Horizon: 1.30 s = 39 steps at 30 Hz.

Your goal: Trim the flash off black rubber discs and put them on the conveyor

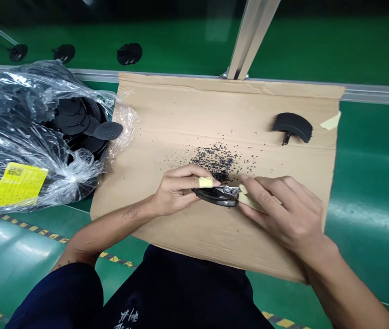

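Observation:
In the head view, my left hand (177,188) is closed around the end of a curved black plastic part (217,197), held just above the cardboard. Yellow tape wraps one of its fingers. My right hand (288,210) is closed on the pale handles of a pair of cutting pliers (229,189). Their metal jaws meet the black part's upper edge; whether the blades are apart I cannot tell. Just beyond both hands lies a scatter of small black plastic bits (217,160).
A cardboard sheet (181,105) covers the work surface. Another curved black part (293,127) lies at its far right, near a piece of pale tape (331,121). To the left, a clear plastic bag (19,114) holds oval black pieces (108,131). A metal post (252,36) stands behind.

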Tool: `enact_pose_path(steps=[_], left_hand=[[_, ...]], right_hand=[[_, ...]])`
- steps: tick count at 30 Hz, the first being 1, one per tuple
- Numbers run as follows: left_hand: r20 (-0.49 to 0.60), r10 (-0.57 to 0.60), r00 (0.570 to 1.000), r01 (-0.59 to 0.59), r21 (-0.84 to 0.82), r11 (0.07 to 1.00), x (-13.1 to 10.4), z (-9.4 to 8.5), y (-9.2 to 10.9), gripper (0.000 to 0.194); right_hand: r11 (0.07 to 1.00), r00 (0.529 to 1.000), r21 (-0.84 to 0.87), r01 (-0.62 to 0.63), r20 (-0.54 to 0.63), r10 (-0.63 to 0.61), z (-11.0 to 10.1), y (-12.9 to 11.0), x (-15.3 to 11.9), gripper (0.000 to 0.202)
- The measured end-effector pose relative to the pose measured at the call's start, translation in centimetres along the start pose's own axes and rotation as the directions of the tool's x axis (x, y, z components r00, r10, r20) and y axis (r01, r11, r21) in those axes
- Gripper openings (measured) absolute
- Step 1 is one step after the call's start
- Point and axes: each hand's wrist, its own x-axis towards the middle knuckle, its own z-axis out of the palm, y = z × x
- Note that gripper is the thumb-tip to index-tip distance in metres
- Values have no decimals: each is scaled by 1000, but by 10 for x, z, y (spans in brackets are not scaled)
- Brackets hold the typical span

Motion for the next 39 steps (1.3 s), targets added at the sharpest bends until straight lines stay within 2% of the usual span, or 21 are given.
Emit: enact_pose_path(steps=[4,8,10,13,15,17,19,21,24,26,29,31,32,33,34,35,37,38,39], left_hand=[[-3,-2,1000,2,2,1000,-1,0,1,38],[-7,2,1000,-2,-4,1000,-2,2,1,37],[-7,0,1000,-1,-15,1000,-2,3,1,36],[-2,-6,1000,6,-19,1000,0,3,2,34],[5,-1,1000,1,7,1000,1,3,3,31],[12,9,1000,-10,37,999,2,2,3,29],[15,18,1000,-18,56,998,2,2,2,27],[21,12,1000,-14,73,997,2,2,1,24],[33,-91,995,87,94,992,1,5,0,20],[6,-255,967,254,41,966,2,6,2,23],[-61,-518,854,502,-171,848,6,2,4,44],[-72,-634,770,587,-310,748,15,-7,3,63],[-75,-664,744,605,-347,717,21,-14,1,71],[-83,-668,739,605,-353,714,30,-22,-2,77],[-104,-643,759,586,-319,745,42,-31,-6,80],[-133,-587,798,549,-239,801,56,-41,-11,80],[-183,-415,891,432,63,900,90,-61,-24,71],[-183,-340,922,379,262,887,109,-70,-30,65],[-177,-304,936,351,464,813,127,-78,-38,58]], right_hand=[[1000,1000,-11,-4,7,4,-4,-4,-1,44],[996,999,-84,24,32,-21,-6,-6,-1,35],[998,999,-63,18,31,-16,-5,-6,-2,31],[986,999,165,-36,31,31,-2,-3,-2,29],[928,994,357,-109,58,95,0,-1,-2,29],[885,986,435,-169,72,153,2,3,-3,33],[922,988,354,-155,34,153,3,6,-3,38],[981,997,179,-81,-1,82,4,8,-2,40],[1000,1000,2,-6,-17,6,1,11,1,38],[999,998,-17,-46,-42,45,-6,14,3,36],[988,994,-105,-110,-29,107,-19,20,-3,29],[976,992,-183,-115,26,122,-26,25,-16,31],[975,989,-188,-122,55,134,-27,27,-24,33],[976,986,-180,-125,83,142,-27,29,-34,35],[977,984,-174,-127,100,146,-25,30,-43,37],[976,982,-172,-131,110,152,-21,31,-52,39],[976,987,-178,-127,80,143,-13,33,-67,44],[975,989,-183,-124,62,137,-10,34,-72,46],[974,990,-190,-123,43,133,-8,34,-76,49]])
